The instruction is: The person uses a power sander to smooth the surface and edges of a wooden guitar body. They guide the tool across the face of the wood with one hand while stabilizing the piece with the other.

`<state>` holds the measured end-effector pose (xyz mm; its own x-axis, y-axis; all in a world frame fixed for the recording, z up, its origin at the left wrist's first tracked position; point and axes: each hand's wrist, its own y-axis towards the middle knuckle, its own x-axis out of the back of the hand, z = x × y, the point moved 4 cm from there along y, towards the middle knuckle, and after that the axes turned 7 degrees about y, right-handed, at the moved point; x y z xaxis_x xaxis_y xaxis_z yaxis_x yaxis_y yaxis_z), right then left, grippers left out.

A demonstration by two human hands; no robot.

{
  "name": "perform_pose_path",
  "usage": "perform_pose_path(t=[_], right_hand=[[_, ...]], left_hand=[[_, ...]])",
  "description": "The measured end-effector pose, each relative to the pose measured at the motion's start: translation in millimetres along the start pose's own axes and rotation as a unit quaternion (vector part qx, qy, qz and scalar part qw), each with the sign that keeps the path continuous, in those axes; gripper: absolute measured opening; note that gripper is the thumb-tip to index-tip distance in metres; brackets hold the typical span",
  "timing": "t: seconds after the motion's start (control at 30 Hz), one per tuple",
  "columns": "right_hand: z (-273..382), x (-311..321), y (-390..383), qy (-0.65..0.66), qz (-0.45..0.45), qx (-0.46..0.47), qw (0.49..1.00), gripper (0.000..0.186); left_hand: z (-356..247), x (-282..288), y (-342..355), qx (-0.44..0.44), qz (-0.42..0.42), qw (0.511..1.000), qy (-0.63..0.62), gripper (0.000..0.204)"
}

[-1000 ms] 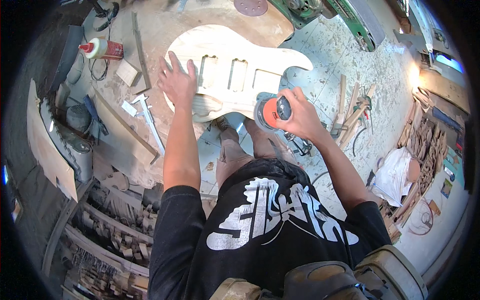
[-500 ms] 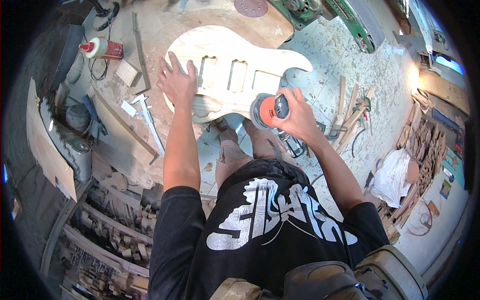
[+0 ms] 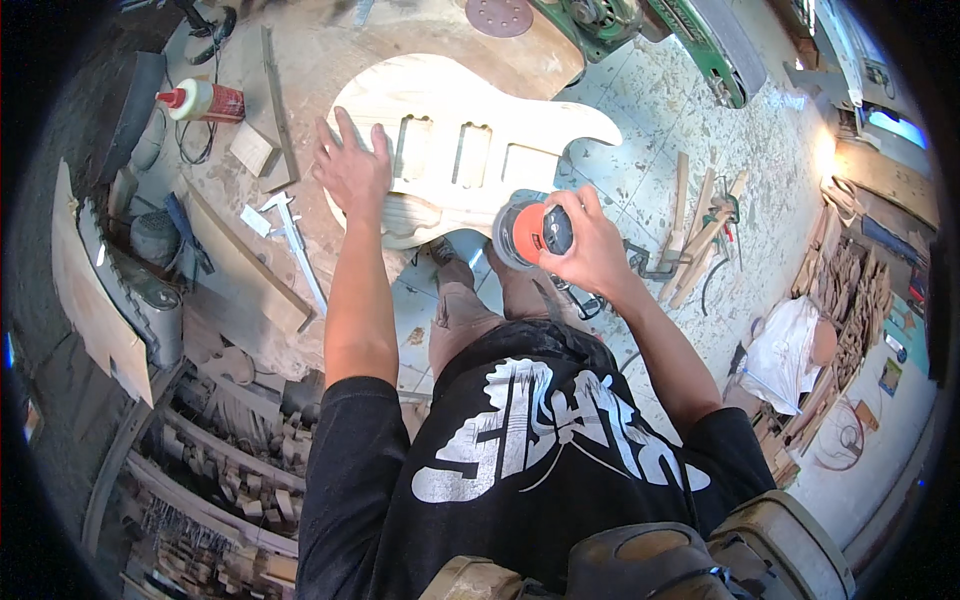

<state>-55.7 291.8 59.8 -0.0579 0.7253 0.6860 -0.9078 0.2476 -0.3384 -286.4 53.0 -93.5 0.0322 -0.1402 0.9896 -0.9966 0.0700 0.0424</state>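
Observation:
A pale wooden guitar body (image 3: 470,90) with several routed cavities lies on the workbench, its horned end jutting out past the bench to the right. My left hand (image 3: 352,168) rests flat on its rounded left end, fingers spread. Gripped in my right hand (image 3: 590,240) is an orange and black random orbital sander (image 3: 530,235). Its round pad sits at the body's near right edge, partly hanging over it. How much of the pad touches the wood is hidden.
On the bench (image 3: 320,60) to the left lie calipers (image 3: 293,243), a glue bottle (image 3: 205,100), a wood block (image 3: 254,148) and long strips. A sanding disc (image 3: 499,15) and green machine (image 3: 700,50) are at the back. Clamps and wood sticks (image 3: 700,240) stand right.
The sander in my right hand has shifted slightly left and nearer to me along the guitar body's edge. My left hand stays in nearly the same place.

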Motion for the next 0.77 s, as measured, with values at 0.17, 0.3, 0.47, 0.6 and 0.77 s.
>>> perform_pose_path(t=[0.17, 0.3, 0.47, 0.6, 0.77], right_hand=[[3.8, -0.1, -4.5, 0.037, -0.045, 0.02, 0.998, 0.059], [3.1, -3.5, -2.8, 0.024, -0.057, -0.012, 0.998, 0.059], [2.7, -5.1, -2.5, 0.016, -0.059, -0.021, 0.998, 0.058], [1.2, 1.8, 1.5, 0.009, -0.032, -0.034, 0.999, 0.057], [1.9, 1.8, 0.6, 0.013, -0.016, -0.031, 0.999, 0.057]], left_hand=[[-1.6, 2.3, -1.0, -0.006, 0.002, 1.0, -0.007, 0.075], [1.1, 0.6, -1.0, -0.008, -0.002, 1.0, -0.009, 0.075], [-1.4, 0.1, -0.6, -0.01, 0.001, 1.0, -0.011, 0.075], [0.5, -1.2, -0.7, -0.008, 0.002, 1.0, -0.012, 0.076], [0.1, -1.3, -0.7, -0.004, 0.009, 1.0, -0.021, 0.077]])
